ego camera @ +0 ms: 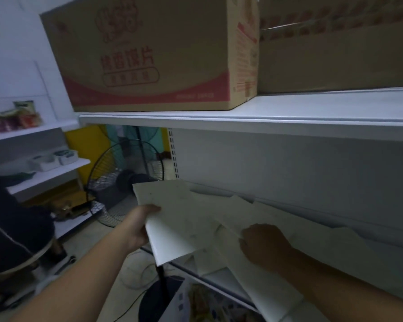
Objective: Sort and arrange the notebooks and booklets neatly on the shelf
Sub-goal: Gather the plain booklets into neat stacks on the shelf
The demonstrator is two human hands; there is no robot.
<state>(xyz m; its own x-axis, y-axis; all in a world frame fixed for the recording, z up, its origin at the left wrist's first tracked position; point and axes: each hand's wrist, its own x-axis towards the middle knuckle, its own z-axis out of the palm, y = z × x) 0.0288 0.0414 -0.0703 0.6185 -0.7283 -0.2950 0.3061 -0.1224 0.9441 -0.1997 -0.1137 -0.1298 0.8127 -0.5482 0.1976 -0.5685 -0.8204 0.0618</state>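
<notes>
Several pale booklets [261, 212] lie overlapping on the dim middle shelf [382, 254], some jutting past its front edge. My left hand [140, 226] grips the left edge of a white booklet [175, 219] and holds it tilted over the shelf's left end. My right hand [263, 245] rests on the booklets to the right of it, fingers curled down at the edge of one [265, 289]. Whether it pinches that booklet is hidden in the dark.
Two large cardboard boxes [149, 54] [335, 54] stand on the top shelf [289, 112]. A black standing fan [123, 180] is on the floor to the left. White side shelves [44, 173] hold small items. Packaged goods [209, 303] lie below.
</notes>
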